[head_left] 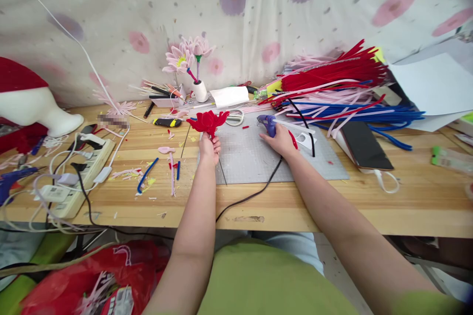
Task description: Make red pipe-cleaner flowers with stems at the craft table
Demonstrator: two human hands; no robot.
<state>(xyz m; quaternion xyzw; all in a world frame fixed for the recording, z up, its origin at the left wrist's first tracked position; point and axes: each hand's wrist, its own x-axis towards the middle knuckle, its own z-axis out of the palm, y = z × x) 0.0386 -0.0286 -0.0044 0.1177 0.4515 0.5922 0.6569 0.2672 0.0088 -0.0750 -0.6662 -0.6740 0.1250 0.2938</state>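
A red pipe-cleaner flower (208, 122) is held upright over the left edge of the grey cutting mat (258, 157), its stem pinched in the closed fingers of the left hand (209, 148). A purple glue gun (267, 123) is grasped by the right hand (281, 140) on the mat's far part; the fingers appear to be wrapped around the handle, though the grip is partly hidden by the hand itself. A black cord (254, 192) is seen running from the gun across the mat and over the front edge of the desk (406, 206).

Scissors (235, 117) are laid just beyond the flower, at the mat's far edge. A bundle of red, pink and blue pipe cleaners (332, 88) is piled toward the desk's far right corner, with a dark phone (364, 145) set just in front of it. A power strip (83, 167) with several plugs is placed near the left edge. Pink finished flowers (186, 56) are stood in a small white cup (200, 91) at the back edge, against the flowered curtain (258, 10). Cut scraps (162, 167) are scattered left of the mat.
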